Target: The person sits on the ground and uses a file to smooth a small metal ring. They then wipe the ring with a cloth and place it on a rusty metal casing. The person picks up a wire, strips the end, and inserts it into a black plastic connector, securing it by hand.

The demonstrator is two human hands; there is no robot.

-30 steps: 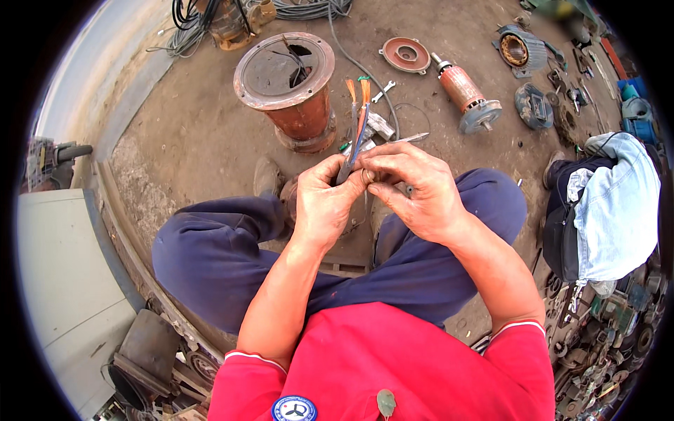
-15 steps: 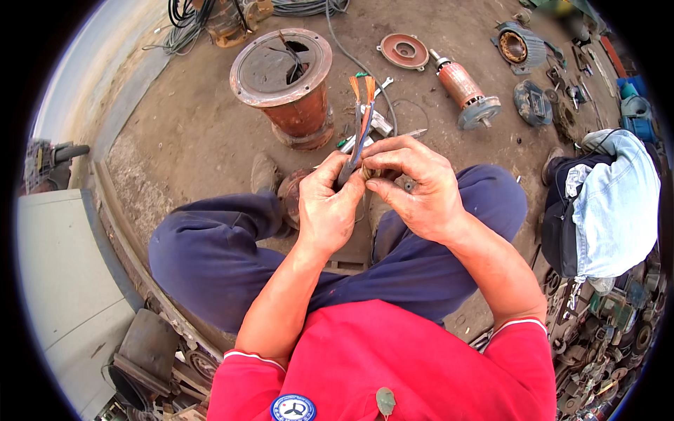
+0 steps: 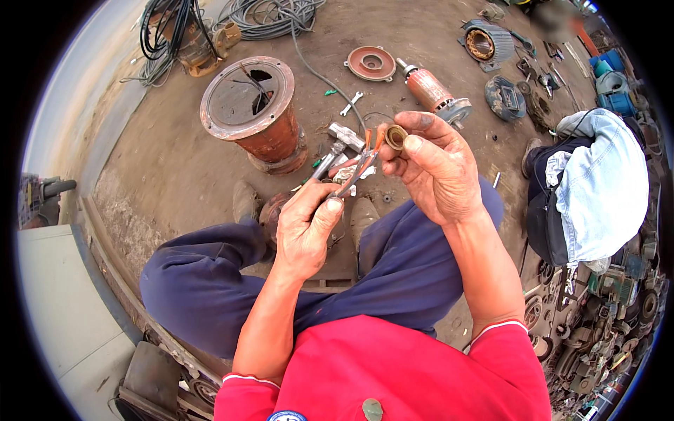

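My left hand (image 3: 305, 231) is closed on a dark sheathed cable (image 3: 345, 188), whose split cores rise to bare copper strands at the tips. My right hand (image 3: 439, 168) pinches a brass ring (image 3: 395, 137) between thumb and fingers, just beside those copper ends; whether ring and strands touch I cannot tell. Below and behind the cable a hammer (image 3: 345, 137) and other tools lie on the dirt floor, with an open-end spanner (image 3: 351, 103) farther up. A rusty red flanged motor housing (image 3: 270, 146) stands upright beyond my left hand.
A red rotor (image 3: 428, 88), red disc cover (image 3: 368, 64) and finned stator (image 3: 483, 48) lie beyond my hands. Coiled cables (image 3: 270, 17) are at the top. Clothing on a black bag (image 3: 600, 189) and heaped metal parts (image 3: 590, 337) line the right; a pale panel (image 3: 63, 302) is left.
My right hand has drawn away from my left, up and right, bringing the brass ring to the wire ends. My left hand and cable sit slightly lower-left, and the view has shifted.
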